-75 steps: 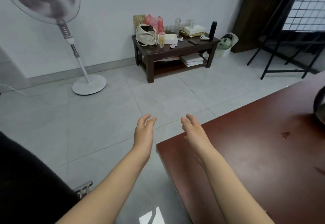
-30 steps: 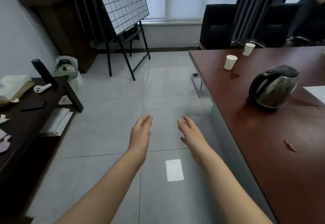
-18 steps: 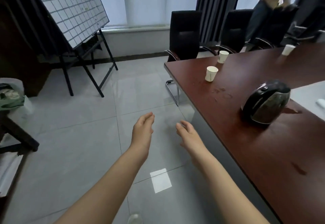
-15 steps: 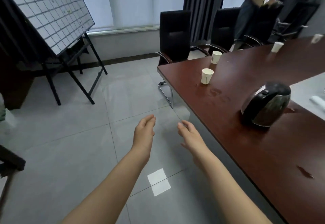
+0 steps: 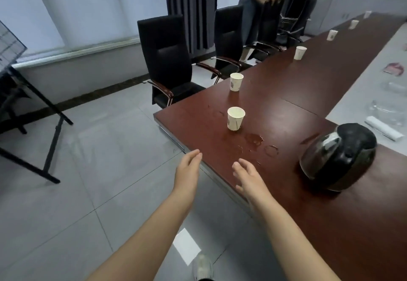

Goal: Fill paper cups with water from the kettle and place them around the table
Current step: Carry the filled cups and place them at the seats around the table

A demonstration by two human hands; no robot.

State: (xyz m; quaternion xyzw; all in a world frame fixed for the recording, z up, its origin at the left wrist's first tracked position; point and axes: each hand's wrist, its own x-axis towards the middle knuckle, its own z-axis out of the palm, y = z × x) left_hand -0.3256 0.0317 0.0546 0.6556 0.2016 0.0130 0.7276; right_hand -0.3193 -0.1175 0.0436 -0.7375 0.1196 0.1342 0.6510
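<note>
A dark kettle (image 5: 338, 156) stands on the long red-brown table (image 5: 297, 95) at the right. The nearest white paper cup (image 5: 235, 118) stands near the table's corner, with water spots beside it. A second cup (image 5: 236, 81) stands beyond it, a third cup (image 5: 299, 52) farther along, and more cups line the far edge. My left hand (image 5: 187, 173) hovers over the floor just off the table edge, fingers straight, holding nothing. My right hand (image 5: 248, 178) hovers over the table's edge, fingers relaxed and empty, well left of the kettle.
Black office chairs (image 5: 167, 60) line the table's left side. A person (image 5: 255, 5) stands at the far chairs. A whiteboard stand (image 5: 26, 113) occupies the floor at the left. A grey cloth (image 5: 374, 95) with clear wrappers covers the table's right part.
My view has swung right from the side table and fan to the long table. The kettle and cups now lie close ahead. Both hands keep the same open pose.
</note>
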